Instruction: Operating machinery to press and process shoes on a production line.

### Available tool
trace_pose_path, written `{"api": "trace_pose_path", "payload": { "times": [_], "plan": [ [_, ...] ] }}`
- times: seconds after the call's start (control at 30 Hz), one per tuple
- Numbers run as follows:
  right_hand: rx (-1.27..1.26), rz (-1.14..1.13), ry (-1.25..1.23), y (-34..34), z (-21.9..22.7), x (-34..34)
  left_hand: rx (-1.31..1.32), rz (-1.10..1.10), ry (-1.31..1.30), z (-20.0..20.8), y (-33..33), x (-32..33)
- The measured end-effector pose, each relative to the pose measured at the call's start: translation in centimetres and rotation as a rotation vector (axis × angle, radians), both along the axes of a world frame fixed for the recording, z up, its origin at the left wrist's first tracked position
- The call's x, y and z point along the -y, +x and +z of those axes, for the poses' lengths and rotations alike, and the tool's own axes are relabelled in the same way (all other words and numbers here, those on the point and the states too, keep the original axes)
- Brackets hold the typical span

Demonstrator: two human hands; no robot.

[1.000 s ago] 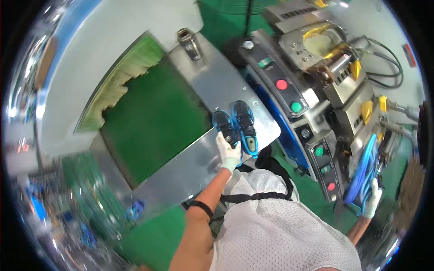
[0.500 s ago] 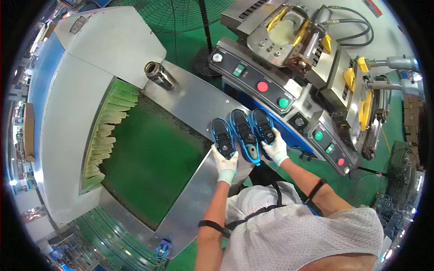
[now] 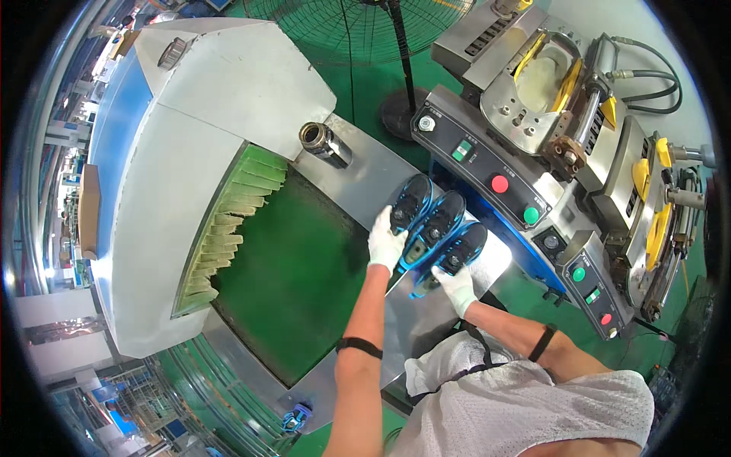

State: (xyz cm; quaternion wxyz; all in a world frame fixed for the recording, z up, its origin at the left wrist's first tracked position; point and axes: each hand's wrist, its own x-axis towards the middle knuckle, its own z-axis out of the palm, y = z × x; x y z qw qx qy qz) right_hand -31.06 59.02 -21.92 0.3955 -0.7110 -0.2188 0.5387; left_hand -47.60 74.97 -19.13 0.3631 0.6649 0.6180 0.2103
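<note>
Three black shoes with blue edging lie side by side over the steel table, toes pointing away and a little to the right. My gloved left hand (image 3: 387, 242) is closed around the heel end of the left shoe (image 3: 413, 199). The middle shoe (image 3: 440, 222) is pressed between the other two, and neither hand visibly grips it. At the right shoe (image 3: 464, 248), my gloved right hand (image 3: 456, 288) holds the heel end, its fingers partly hidden. Whether the shoes rest fully on the metal, I cannot tell.
Left of the shoes runs a green conveyor belt (image 3: 297, 282) into a white machine (image 3: 221, 84) with a green strip curtain (image 3: 228, 221). A dark metal cylinder (image 3: 326, 145) stands on the steel table (image 3: 373, 164). A press with a button panel (image 3: 487, 171) borders the right side.
The row of shoes has turned clockwise between my hands, its toes now angled rightward. My left hand has gone farther away, my right hand nearer. The whole view has shifted too.
</note>
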Motion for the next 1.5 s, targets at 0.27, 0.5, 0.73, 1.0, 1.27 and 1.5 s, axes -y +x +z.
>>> {"api": "trace_pose_path", "payload": {
  "times": [0.27, 0.5, 0.73, 1.0, 1.27, 1.5],
  "plan": [
    [0.031, 1.092, -0.197, 3.6, 10.8, -11.0, -0.001, 0.12, 0.36, 5.2, -3.4, -1.2],
    [-0.037, 0.72, 0.66, -3.6, 27.3, -27.7, 0.19, 0.547, -0.106, 4.1, -9.6, 18.3],
    [0.375, 0.514, 1.354, -18.4, 37.4, -50.1, 0.058, 0.857, -0.764, -4.1, -13.0, 39.6],
    [0.748, 0.684, 1.09, -23.9, 41.2, -58.4, 0.308, 0.896, -0.599, -12.2, -9.3, 43.5],
    [0.894, 0.686, 1.132, -25.2, 41.0, -58.2, 0.137, 0.867, -0.626, -12.4, -12.1, 37.0],
    [0.852, 0.632, 1.183, -24.6, 40.6, -57.7, 0.201, 0.847, -0.597, -14.2, -12.9, 37.2]
  ]
}}
